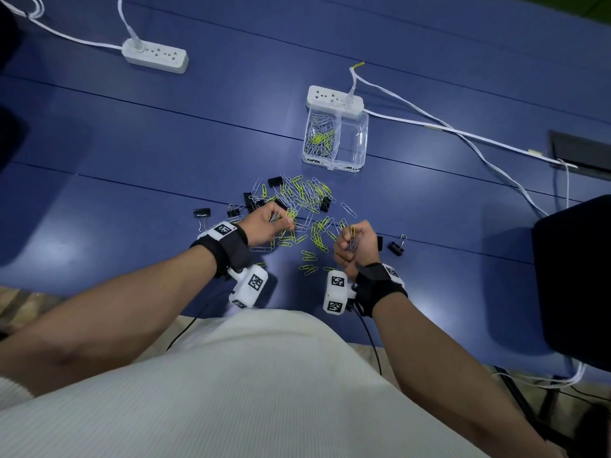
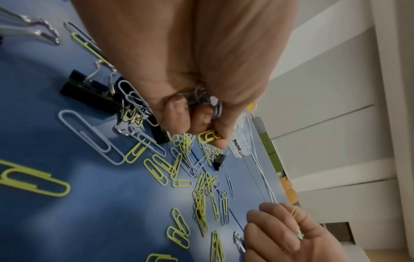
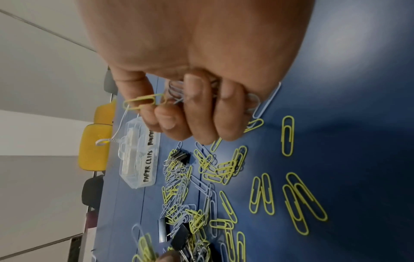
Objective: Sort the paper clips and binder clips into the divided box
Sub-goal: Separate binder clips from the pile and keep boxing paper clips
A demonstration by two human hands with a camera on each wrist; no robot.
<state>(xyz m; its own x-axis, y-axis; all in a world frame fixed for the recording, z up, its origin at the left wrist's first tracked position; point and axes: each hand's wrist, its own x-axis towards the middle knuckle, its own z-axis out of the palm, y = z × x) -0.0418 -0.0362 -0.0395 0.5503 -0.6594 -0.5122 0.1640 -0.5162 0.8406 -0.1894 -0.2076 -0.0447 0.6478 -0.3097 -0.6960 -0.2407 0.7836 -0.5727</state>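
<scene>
A loose pile of yellow-green and pale grey paper clips (image 1: 297, 200) lies on the blue table, with black binder clips (image 1: 201, 213) scattered among and around it. My left hand (image 1: 286, 223) is over the pile's near left part, gripping a bunch of paper clips; a yellow one (image 2: 209, 137) is pinched at the fingertips. My right hand (image 1: 347, 244) is raised just right of the pile and grips another bunch, with a yellow clip (image 3: 143, 102) sticking out. Beyond the pile stands the clear divided box (image 1: 355, 140); its left compartment holds paper clips (image 1: 320, 137), and its right one looks bare.
A white power strip (image 1: 334, 100) touches the box's far side, and its cables (image 1: 463, 133) run off to the right. A second strip (image 1: 155, 56) lies far left. One binder clip (image 1: 395, 247) lies right of my right hand. A dark object (image 1: 575, 276) fills the right edge.
</scene>
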